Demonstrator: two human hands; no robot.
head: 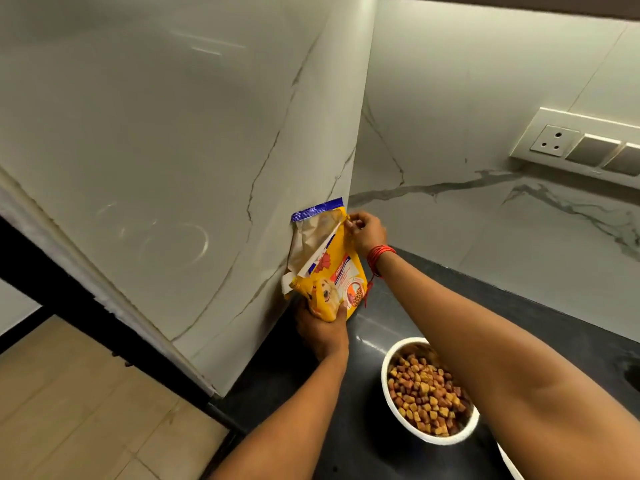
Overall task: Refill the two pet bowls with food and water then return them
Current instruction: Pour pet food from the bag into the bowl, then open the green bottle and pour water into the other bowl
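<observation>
A: What takes up most of the scene?

B: Pale marble-look wall panels meeting in a far corner, with a dark countertop running along below them. A switch plate sits on the right wall.

A: And the task's things?

B: A yellow pet food bag stands in the far left corner of the counter, leaning against the left wall. Its long axis runs from the near-bottom to the far-top, and its torn mouth at the top gapes, showing the pale lining. A white bowl sits on the counter nearer the person and to the right, heaped with brown and orange kibble. A second white rim shows just near and right of it; I cannot tell what it holds.

A: The hands?

B: The left hand is wrapped around the bag's bottom end, fingers closed on it. The right hand, with a red thread at the wrist, pinches the bag's top edge at the right side of the mouth.

A: So what does the next move turn on?

B: The food bowl looks filled, so I judge the bag is being closed or parked. The bowl lies near and right of both hands, under the right forearm, so the right hand is nearer to it.
</observation>
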